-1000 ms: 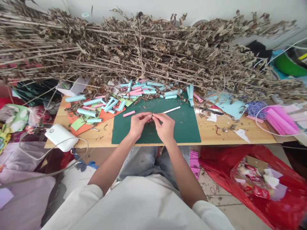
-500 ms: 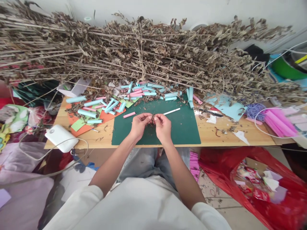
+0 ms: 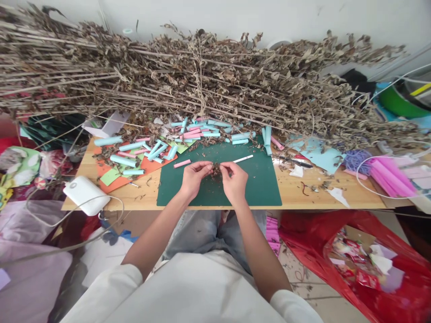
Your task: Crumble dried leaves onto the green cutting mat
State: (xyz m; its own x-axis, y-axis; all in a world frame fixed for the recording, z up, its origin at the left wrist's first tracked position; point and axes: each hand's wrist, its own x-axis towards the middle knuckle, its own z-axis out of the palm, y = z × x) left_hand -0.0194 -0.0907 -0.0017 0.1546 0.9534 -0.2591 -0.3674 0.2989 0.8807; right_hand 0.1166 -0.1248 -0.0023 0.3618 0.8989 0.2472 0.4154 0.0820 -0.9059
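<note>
Crumbled brown dried leaves [image 3: 215, 172] lie in a small pile on the dark green rectangular mat [image 3: 262, 190], between your fingertips. Your forearms reach forward and converge; your left hand [image 3: 194, 179] and right hand [image 3: 235, 181] each have thumb and fingers drawn into a pinch, though I cannot tell whether either has hold of a scrap. A slim white stick [image 3: 243, 158] lies just beyond your right hand, a short pink paper tube [image 3: 182, 163] near your left. Pale blue paper tubes [image 3: 127, 161] clutter the far left, and a broad heap of dried leafy stalks [image 3: 188, 85] blocks the wooden tabletop's [image 3: 296, 197] far side.
</note>
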